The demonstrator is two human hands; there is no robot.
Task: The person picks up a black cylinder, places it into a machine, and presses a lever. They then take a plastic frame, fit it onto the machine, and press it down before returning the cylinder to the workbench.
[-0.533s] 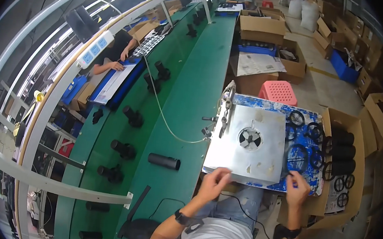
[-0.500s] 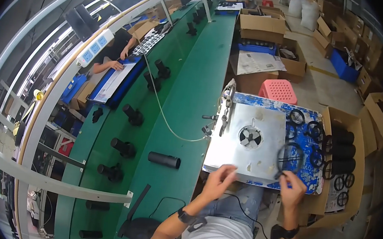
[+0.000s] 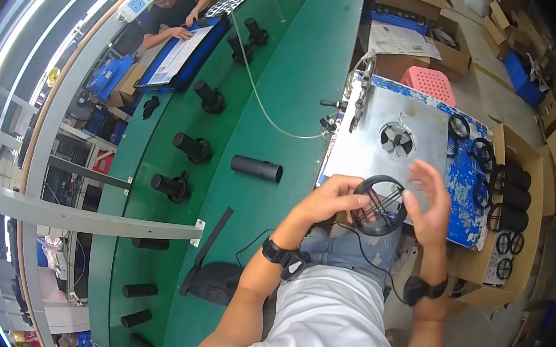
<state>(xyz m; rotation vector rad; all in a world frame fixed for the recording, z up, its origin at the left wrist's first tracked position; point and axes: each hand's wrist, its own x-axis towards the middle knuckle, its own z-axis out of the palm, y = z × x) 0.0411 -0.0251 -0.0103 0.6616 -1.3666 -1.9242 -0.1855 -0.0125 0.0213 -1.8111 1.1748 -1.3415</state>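
Note:
A round black ring with thin crossbars is held tilted in front of my lap, near the front edge of the metal plate. My left hand grips its left side, thumb on the rim and some fingers behind the bars. At the ring's right edge, the thumb of my right hand touches or nearly touches the rim, while its other fingers are raised and spread, slightly blurred. Beyond my hands lies the silvery metal plate, with a round opening holding a dark bladed part.
More black rings lie on the worn blue-and-white tabletop. To its right, a cardboard box holds black cylinders and rings. A black tube lies on the green bench. Across it, a co-worker's hands rest at a blue tray.
The ring has come off the plate's right side toward my body. My left hand has taken hold of it, and my right fingers have opened out. The view has shifted downward.

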